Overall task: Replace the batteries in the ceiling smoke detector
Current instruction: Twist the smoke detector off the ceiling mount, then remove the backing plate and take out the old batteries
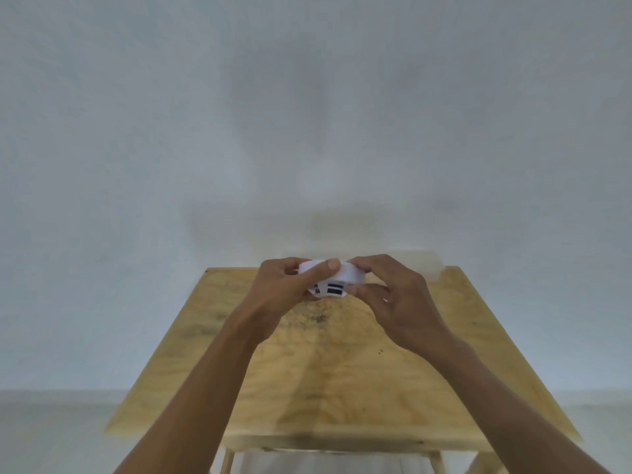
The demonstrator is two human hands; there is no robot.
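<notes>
A round white smoke detector [337,283] with dark vent slots on its side is held in the air above a wooden table [342,371]. My left hand [284,289] grips its left side, thumb lying across the top. My right hand [393,292] grips its right side with the fingers curled over the rim. Most of the detector's body is hidden by my fingers. No batteries are visible.
A plain pale wall fills the view behind the table. A translucent plastic container [420,265] sits at the table's far right edge. The table's wooden legs [227,461] show below the near edge.
</notes>
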